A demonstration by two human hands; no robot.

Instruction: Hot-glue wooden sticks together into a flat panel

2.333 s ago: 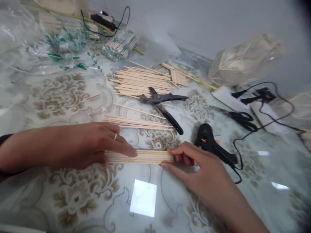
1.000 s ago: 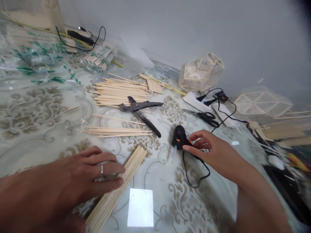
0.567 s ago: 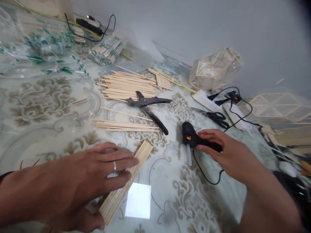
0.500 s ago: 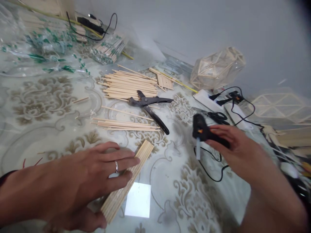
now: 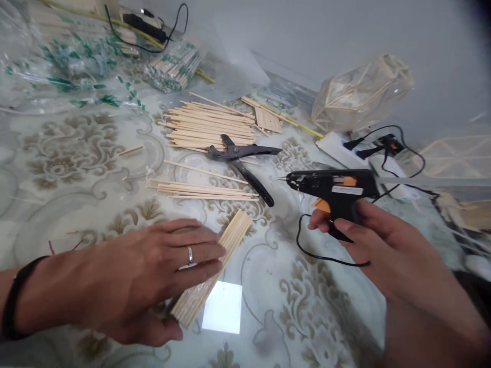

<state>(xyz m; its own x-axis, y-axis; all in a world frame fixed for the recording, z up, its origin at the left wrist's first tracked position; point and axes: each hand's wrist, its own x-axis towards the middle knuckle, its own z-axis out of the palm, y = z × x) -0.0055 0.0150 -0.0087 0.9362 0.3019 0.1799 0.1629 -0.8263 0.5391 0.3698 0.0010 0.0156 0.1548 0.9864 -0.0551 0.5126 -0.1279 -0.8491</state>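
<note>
My left hand lies across a flat slab of wooden sticks, glued or pressed side by side. Its fingers rest over the slab and the thumb is at its near end, holding it on the table. My right hand is closed round the grip of a black hot glue gun with an orange trigger. The gun is held above the table, nozzle pointing left, and a clear glue stick sticks out of its back. Black pliers-like cutters lie beyond the slab, partly on loose sticks.
A pile of thin wooden sticks lies behind the cutters, with a few separate sticks nearer. Power strips with black cords stand at the right. Film-covered stick frames are at the back right, plastic-wrapped bundles at the back left.
My right hand has turned the glue gun upright and level, its nozzle now pointing left. The left hand stays on the slab; the whole view has shifted slightly.
</note>
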